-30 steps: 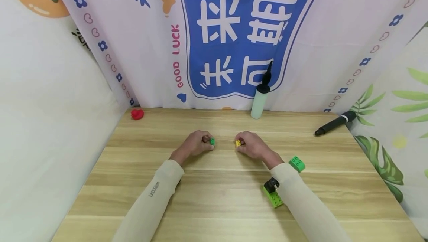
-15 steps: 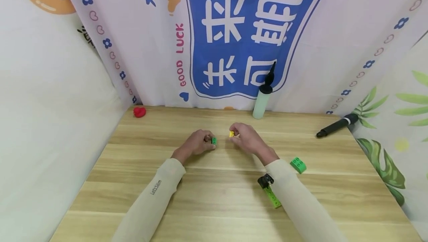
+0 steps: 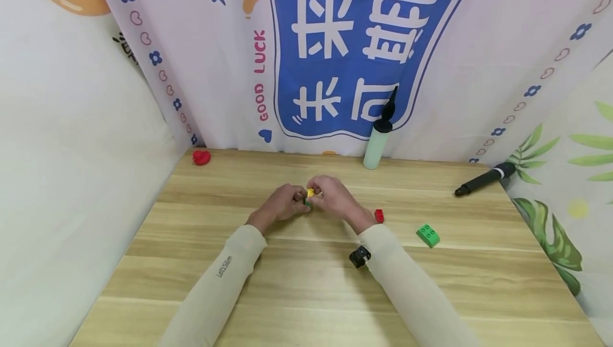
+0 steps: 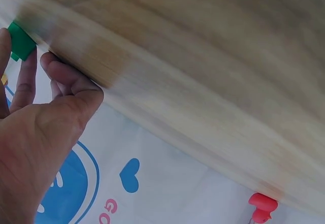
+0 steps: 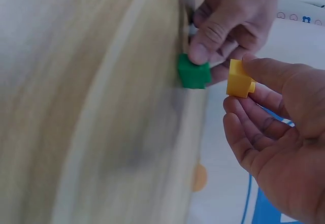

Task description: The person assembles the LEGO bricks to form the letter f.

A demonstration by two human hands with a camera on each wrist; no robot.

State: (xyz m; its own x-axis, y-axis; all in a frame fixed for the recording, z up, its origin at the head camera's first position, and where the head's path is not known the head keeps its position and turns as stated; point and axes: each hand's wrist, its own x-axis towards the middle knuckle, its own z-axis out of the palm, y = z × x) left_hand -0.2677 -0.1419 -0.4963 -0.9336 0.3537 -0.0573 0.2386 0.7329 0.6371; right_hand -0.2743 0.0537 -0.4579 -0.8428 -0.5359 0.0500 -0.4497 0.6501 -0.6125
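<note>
Left hand (image 3: 282,202) is pinching a small green block (image 5: 194,72) down low by the desk (image 3: 297,294), and the right hand (image 3: 335,196) has a yellow block (image 5: 238,79) pinched just above it. The hands are right next to each other, but there's a gap between those two blocks. Red block (image 3: 379,215) sits by the right wrist, chunkier green block (image 3: 428,235) further right.

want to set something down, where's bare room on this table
Bare table: between the left sleeve and red piece; between the loose green block and black rod. Crowded: where the left hand, right hand, green brick and yellow brick bunch together.
</note>
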